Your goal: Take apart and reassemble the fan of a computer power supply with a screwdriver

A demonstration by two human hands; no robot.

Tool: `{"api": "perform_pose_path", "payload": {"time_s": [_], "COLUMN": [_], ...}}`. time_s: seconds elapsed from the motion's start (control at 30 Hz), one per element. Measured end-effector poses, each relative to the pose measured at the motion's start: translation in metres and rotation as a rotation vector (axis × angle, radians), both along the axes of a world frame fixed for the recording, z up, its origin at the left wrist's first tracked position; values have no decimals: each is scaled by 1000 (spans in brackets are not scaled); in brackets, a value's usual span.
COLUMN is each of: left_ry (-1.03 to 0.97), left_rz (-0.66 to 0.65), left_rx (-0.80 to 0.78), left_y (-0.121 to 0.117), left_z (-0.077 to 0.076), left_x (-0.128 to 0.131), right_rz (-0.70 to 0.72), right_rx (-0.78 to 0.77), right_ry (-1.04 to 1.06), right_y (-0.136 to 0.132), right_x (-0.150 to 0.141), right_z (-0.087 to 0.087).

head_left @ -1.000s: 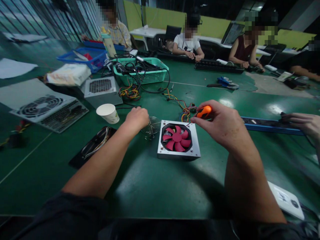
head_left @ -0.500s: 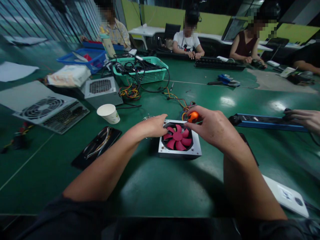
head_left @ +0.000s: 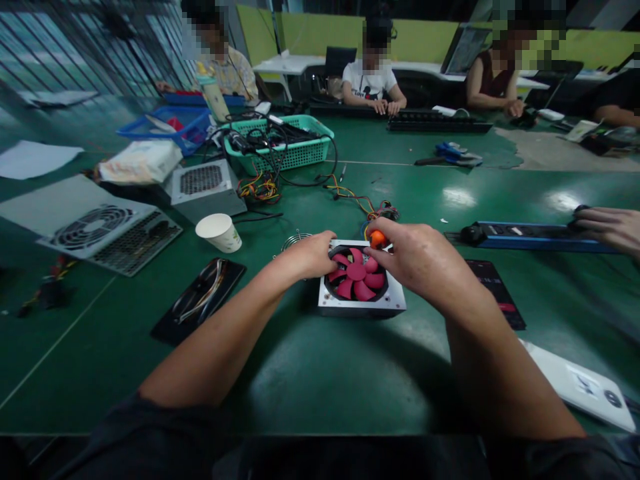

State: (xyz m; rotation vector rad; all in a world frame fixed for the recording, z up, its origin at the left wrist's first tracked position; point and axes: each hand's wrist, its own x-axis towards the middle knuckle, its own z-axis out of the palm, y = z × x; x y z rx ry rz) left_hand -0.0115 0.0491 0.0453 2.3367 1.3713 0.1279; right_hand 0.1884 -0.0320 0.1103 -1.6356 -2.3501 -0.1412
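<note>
A computer power supply lies on the green table in front of me, its red fan facing up with no grille over it. My left hand grips its far left edge, the thumb side by the fan opening. In my right hand is a screwdriver, of which only the rounded orange handle shows, over the far right corner of the unit. My fingers hide its shaft and tip. A round wire fan grille lies just behind my left hand. Colored cables trail from behind the unit.
A paper cup, a black tray with wires and opened metal casings are at left. Behind stands a green basket of cables. A power strip, a co-worker's hand and a white device are at right.
My right hand has shifted slightly left with the screwdriver, closer to the fan. My left hand stays on the power supply's edge. The view has turned slightly.
</note>
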Motion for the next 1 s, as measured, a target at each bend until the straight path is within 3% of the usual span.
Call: {"api": "perform_pose_path", "payload": {"time_s": [0.2,0.53,0.8,1.0], "left_ry": [4,-21,2,-3], "left_rz": [-28,-15,-21,-19], "left_rx": [19,3,10,0], "left_y": [-1,4,8,8], "left_z": [5,0,-2,-2], "left_x": [2,1,0,0], "right_rz": [-1,-21,-115,-36], "right_rx": [-8,-21,151,14], "right_ry": [-31,16,235,191], "right_y": [-4,-2,-11,-12], "right_x": [-2,4,14,16], "right_z": [3,6,20,22]}}
